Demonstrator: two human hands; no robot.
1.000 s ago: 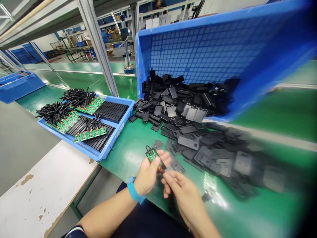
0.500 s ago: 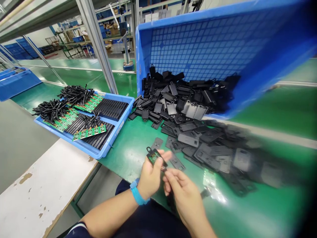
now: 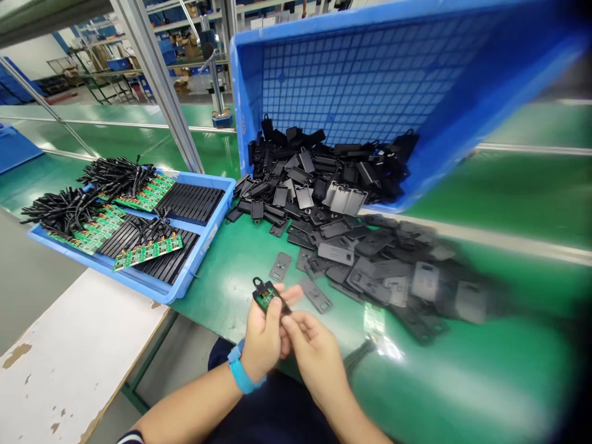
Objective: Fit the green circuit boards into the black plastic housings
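Note:
My left hand, with a blue wristband, grips a small black plastic case that has a green circuit board seated in it. My right hand is pinched at the case's near end, where a thin dark cable seems to leave it. Both hands hover over the near edge of the green table. A loose black case half and another lie just beyond my fingers.
A big tipped blue crate spills a pile of black case halves over the table. At left a shallow blue tray holds green circuit boards with black cables. A metal post rises behind it.
My view has shifted, so everything sits further left and lower. My hands have drawn closer together around the case, and my right fingers have closed in on its near end.

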